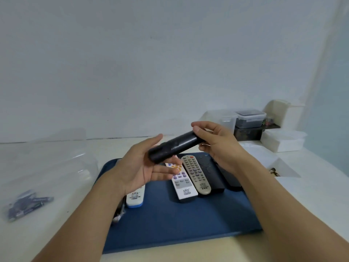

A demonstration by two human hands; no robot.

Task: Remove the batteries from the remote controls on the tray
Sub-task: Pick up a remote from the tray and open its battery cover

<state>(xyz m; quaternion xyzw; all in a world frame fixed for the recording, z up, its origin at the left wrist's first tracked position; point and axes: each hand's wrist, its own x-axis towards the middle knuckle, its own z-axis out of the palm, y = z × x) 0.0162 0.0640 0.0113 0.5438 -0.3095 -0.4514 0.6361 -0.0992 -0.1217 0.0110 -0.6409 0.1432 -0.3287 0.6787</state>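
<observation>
Batteries (28,206) lying in a bag, lower left. Left hand (140,168) open, fingers straight, supporting black remote (174,146) at frame centre; right hand (217,142) gripping its far end. Tray (170,220) below carrying remotes (196,173).

Plain indoor worktable (56,167): white wall (132,63), plastic storage boxes (250,119).

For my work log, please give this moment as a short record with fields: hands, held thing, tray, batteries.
held thing: black remote, lifted above the tray
right hand: grips the remote's far end
left hand: open, palm up under its near end
tray: blue, several remotes lying side by side
batteries: in a clear bag left of the tray
</observation>
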